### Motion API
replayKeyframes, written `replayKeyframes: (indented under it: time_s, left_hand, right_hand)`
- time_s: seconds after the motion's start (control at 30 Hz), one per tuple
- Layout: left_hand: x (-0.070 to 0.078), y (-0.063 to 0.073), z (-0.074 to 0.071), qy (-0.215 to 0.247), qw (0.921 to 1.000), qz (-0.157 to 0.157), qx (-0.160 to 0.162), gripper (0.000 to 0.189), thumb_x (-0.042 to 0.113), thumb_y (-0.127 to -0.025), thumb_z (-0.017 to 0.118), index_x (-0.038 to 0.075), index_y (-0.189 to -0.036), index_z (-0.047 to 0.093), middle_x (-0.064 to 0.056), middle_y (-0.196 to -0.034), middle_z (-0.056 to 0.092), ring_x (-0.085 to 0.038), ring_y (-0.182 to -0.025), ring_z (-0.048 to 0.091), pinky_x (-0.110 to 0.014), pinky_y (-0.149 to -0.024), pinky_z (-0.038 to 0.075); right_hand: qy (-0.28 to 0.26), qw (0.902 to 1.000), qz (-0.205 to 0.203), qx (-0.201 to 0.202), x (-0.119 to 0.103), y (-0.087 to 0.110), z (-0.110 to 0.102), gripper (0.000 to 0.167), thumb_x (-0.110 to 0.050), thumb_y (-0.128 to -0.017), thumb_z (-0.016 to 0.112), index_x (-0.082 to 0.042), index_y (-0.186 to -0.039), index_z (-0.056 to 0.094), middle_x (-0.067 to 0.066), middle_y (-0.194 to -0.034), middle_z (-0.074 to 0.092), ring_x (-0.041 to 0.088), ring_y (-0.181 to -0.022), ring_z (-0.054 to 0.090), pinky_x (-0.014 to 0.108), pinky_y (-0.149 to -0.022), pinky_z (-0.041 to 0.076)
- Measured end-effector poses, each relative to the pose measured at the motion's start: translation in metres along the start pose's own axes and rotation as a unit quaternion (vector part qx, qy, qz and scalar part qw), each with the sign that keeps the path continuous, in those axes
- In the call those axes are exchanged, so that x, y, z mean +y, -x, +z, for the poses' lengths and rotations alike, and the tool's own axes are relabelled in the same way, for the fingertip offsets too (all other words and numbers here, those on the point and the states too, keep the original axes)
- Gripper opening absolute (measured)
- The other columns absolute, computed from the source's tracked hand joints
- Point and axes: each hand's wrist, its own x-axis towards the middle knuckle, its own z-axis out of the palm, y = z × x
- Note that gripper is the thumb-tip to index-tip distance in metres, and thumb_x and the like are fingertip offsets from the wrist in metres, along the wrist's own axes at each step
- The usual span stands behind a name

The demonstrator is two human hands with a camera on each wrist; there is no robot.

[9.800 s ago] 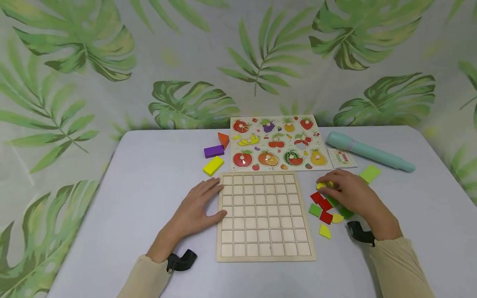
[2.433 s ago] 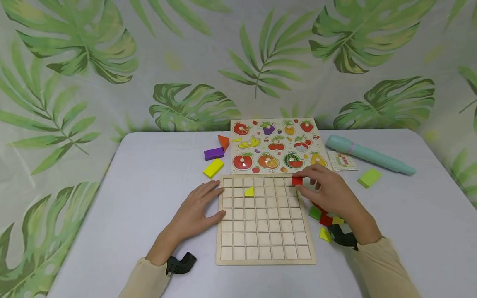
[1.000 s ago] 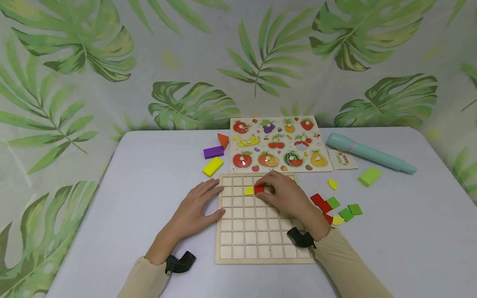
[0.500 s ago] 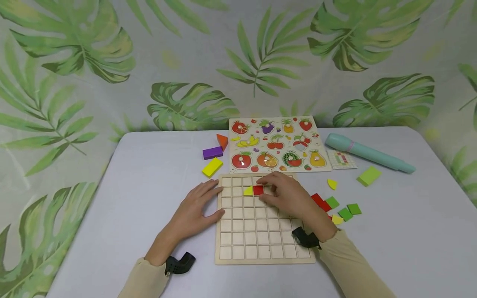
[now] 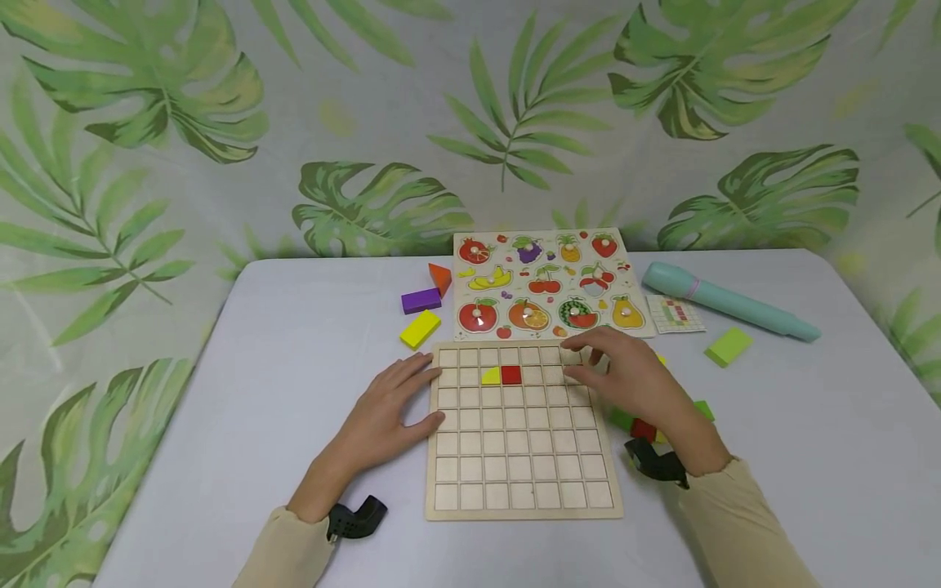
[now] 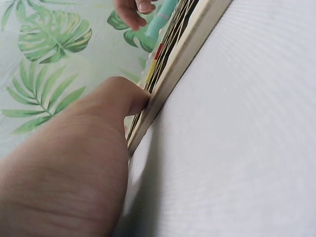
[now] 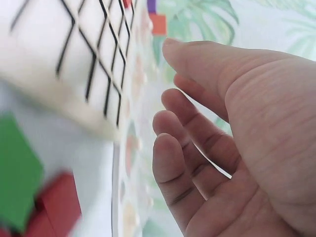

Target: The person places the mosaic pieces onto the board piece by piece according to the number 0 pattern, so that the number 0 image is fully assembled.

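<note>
Grid bd. (image 5: pixel 521 442) w/ yel. qtr-circle tile (image 5: pixel 492 377) & red sq. tile (image 5: pixel 510 375) adj., 2nd row from far edge; L hand (image 5: pixel 382 412), fingers extended, touching L edge; R hand (image 5: pixel 628 374), thumb & fingertips apart, nr. far R corner.

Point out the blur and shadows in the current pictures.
Head view: soft shadow beside the beige right sleeve. Left wrist view: grey shadow on the white tabletop beside the left hand. Right wrist view: flat green tile, flat red tile and near edge of pale wooden grid board blurred.
</note>
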Motion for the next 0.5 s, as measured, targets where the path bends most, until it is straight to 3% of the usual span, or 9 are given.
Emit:
replayKeyframes:
  time_s: [0.27, 0.5]
  left_hand:
    - [-0.001, 0.0, 0.001, -0.002, 1.0, -0.003, -0.001, 0.064, 0.041, -0.093, 0.074, 0.014, -0.148, 0.057, -0.006, -0.162, 0.043, -0.029, -0.152, 0.037, -0.052, -0.127, 0.028]
    - [-0.001, -0.001, 0.001, 0.001, 1.0, -0.003, -0.001, 0.064, 0.041, -0.093, 0.074, 0.014, -0.148, 0.057, -0.005, -0.162, 0.043, -0.029, -0.152, 0.037, -0.052, -0.127, 0.028]
  right_hand:
    - [0.019, 0.9996, 0.016, 0.01, 0.029, 0.007, -0.021, 0.037, -0.022, -0.092, 0.079, -0.008, -0.125, 0.072, 0.011, -0.116, 0.072, 0.024, -0.09, 0.064, 0.029, -0.062, 0.048]
    - [0.025, 0.9979, 0.06, -0.003, 0.057, 0.012, -0.03, 0.043, -0.024, -0.092, 0.08, -0.006, -0.129, 0.07, 0.013, -0.114, 0.07, 0.025, -0.092, 0.062, 0.033, -0.071, 0.05]
